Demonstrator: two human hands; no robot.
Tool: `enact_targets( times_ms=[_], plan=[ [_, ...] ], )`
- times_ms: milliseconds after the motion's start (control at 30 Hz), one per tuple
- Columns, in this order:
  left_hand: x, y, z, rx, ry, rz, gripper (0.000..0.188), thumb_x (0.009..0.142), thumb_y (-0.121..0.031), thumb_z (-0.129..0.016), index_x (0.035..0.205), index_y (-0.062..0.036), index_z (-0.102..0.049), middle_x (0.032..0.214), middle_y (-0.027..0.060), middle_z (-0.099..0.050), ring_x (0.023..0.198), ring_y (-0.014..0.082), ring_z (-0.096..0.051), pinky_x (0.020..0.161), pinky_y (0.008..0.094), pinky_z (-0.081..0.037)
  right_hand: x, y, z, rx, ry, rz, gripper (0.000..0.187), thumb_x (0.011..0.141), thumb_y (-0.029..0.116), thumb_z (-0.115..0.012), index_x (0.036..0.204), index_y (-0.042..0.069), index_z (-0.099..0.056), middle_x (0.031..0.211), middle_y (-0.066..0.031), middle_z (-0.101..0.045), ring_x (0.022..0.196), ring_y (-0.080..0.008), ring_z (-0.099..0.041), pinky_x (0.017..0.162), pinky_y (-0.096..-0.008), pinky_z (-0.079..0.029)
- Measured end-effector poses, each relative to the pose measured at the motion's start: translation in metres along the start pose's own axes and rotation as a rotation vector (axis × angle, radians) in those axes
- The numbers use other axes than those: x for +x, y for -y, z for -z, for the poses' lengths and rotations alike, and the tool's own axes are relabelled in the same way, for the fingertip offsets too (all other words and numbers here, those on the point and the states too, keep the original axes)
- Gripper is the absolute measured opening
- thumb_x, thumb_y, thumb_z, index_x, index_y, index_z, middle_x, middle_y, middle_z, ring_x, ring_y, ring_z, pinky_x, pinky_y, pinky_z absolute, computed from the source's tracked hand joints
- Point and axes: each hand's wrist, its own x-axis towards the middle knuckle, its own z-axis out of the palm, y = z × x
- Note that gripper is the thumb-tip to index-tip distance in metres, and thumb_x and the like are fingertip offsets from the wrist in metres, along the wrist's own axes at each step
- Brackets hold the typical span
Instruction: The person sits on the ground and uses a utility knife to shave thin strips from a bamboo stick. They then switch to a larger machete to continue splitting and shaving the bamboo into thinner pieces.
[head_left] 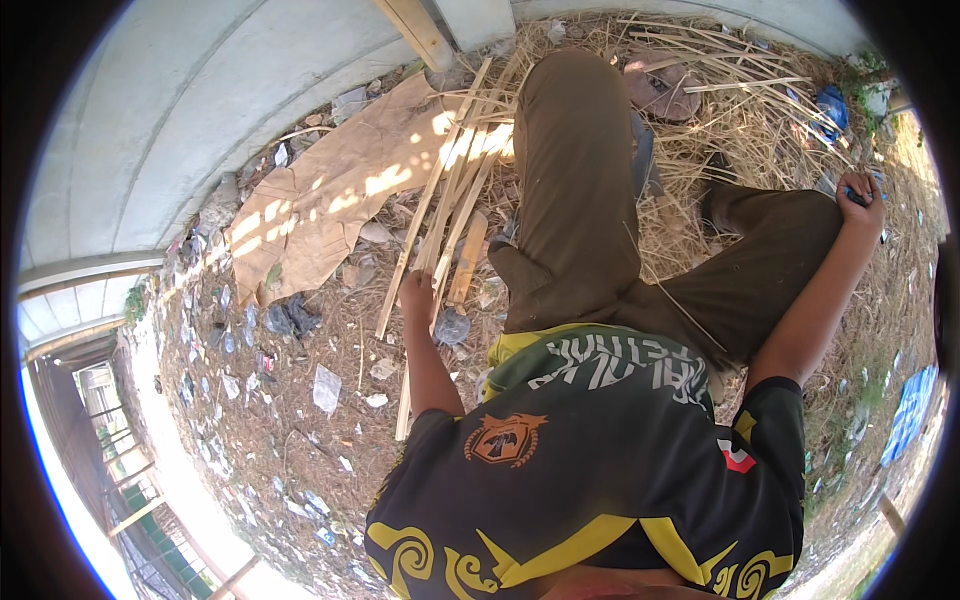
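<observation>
My left hand (pixel 416 290) is closed at the near end of a loose bundle of long, pale bamboo strips (pixel 455 190), its fingers curled round one of them. The strips lie on the ground to the left of my left leg, pointing away from me. Over by my bent right knee, my right hand (pixel 860 197) is closed round a small dark object (pixel 855 196); most of it is hidden by the fingers, so its kind cannot be made out. A flat, wider piece of wood (pixel 468 260) lies just right of my left hand.
A torn brown cardboard sheet (pixel 320 195) lies at the far left, beside a pale wall (pixel 150 130) with a wooden post (pixel 415 35). Straw-like shavings (pixel 690 220) and a round wooden block (pixel 662 88) are ahead. Plastic scraps (pixel 327 388) litter the dirt.
</observation>
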Motion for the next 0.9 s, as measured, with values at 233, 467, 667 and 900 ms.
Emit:
enact_targets(
  times_ms=[233,467,667,900],
  plan=[
    [-0.012,-0.036,0.009,0.101,-0.106,0.034,0.038,0.101,-0.034,-0.057,0.093,-0.0001,-0.072,0.075,0.0250,-0.067,0.071,0.0453,-0.064,0.066,0.0508,-0.049,0.002,0.009,0.010,0.032,0.031,-0.033,0.031,0.102,0.014,-0.044,0.073,0.010,-0.037,0.058,0.0011,-0.031,0.047,-0.0129,-0.033,0.054,-0.0320,-0.037],
    [-0.039,-0.029,0.028,0.114,-0.183,0.051,0.038,0.102,-0.034,-0.057,0.095,0.0001,-0.072,0.080,0.0245,-0.069,0.076,0.0455,-0.066,0.069,0.0514,-0.050,-0.012,-0.002,-0.001,0.034,-0.042,0.038,0.030,0.099,0.010,-0.045,0.070,0.010,-0.036,0.055,0.0013,-0.029,0.044,-0.0112,-0.030,0.052,-0.0297,-0.034],
    [-0.068,-0.008,0.071,0.243,-0.159,0.070,0.036,0.101,-0.033,-0.058,0.094,-0.0001,-0.071,0.080,0.0240,-0.068,0.076,0.0457,-0.065,0.067,0.0543,-0.048,0.006,0.023,0.020,0.062,0.027,-0.027,0.030,0.102,0.012,-0.042,0.072,0.009,-0.037,0.057,0.0010,-0.031,0.047,-0.0133,-0.032,0.055,-0.0315,-0.037],
    [-0.095,0.031,0.084,0.223,-0.256,0.129,0.042,0.101,-0.038,-0.059,0.091,0.0004,-0.072,0.081,0.0218,-0.069,0.077,0.0415,-0.067,0.069,0.0510,-0.050,0.005,0.020,0.018,0.065,0.061,-0.045,0.029,0.101,0.011,-0.042,0.073,0.010,-0.036,0.057,0.0013,-0.030,0.047,-0.0128,-0.032,0.054,-0.0306,-0.035]
  ],
)
